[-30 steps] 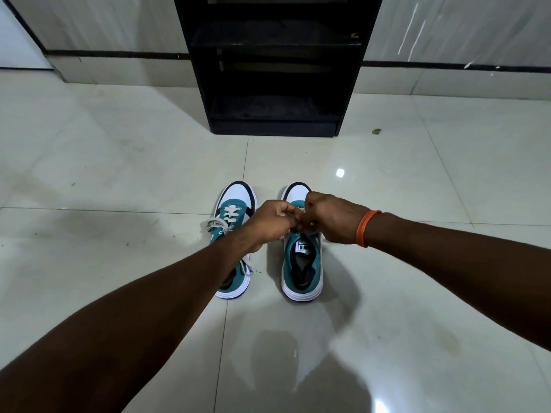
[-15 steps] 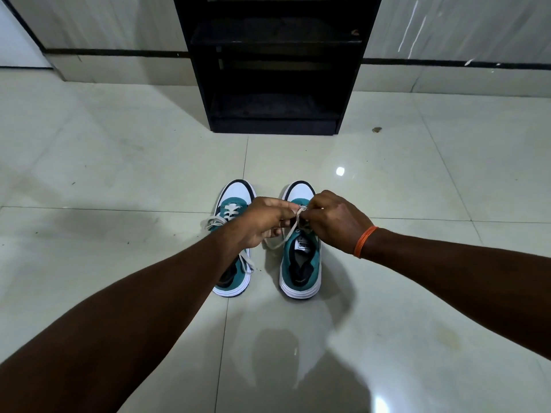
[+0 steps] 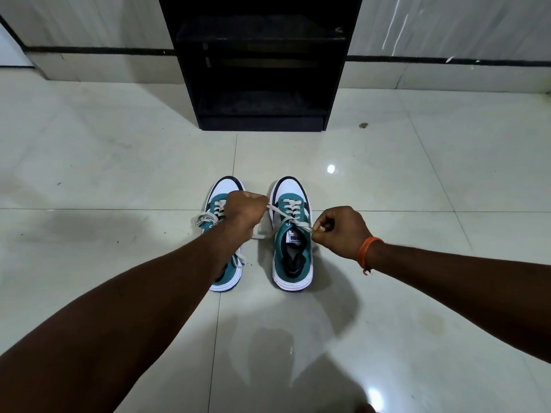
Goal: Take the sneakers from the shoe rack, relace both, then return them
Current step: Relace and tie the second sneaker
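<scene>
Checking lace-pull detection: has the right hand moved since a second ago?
Yes. The right hand has pulled out to the right, clear of the right sneaker it was over earlier, drawing the lace taut.

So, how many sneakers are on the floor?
2: the left sneaker is partly under the left forearm; the right sneaker sits beside it, its lace held by both hands.
</scene>
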